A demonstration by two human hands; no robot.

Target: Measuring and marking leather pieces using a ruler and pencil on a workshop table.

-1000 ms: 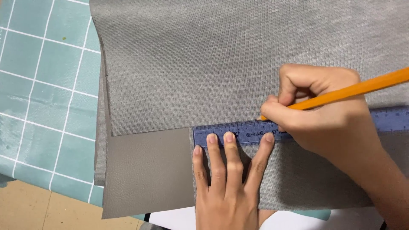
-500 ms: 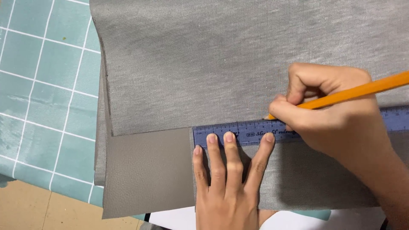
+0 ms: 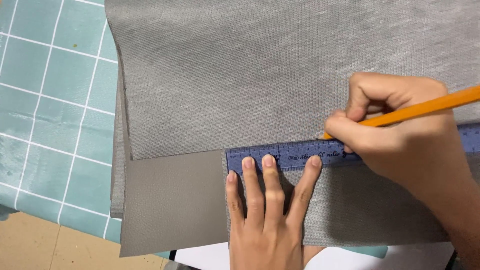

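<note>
My left hand [image 3: 267,215] lies flat with fingers spread, its fingertips pressing a blue ruler [image 3: 292,152] onto grey fabric [image 3: 260,75]. The ruler runs left to right along the fabric's lower fold. My right hand [image 3: 400,135] grips an orange pencil [image 3: 425,107], whose tip touches the fabric at the ruler's upper edge, right of my left fingers. A smoother grey-brown leather-like sheet [image 3: 172,200] shows under the fabric at the lower left.
A teal cutting mat [image 3: 50,100] with a white grid lies under the fabric on the left. A bare tan tabletop [image 3: 45,247] shows at the bottom left corner. A white sheet [image 3: 210,257] peeks out at the bottom edge.
My right hand has slid the pencil tip to the right along the ruler's upper edge. My left hand and the ruler have stayed put.
</note>
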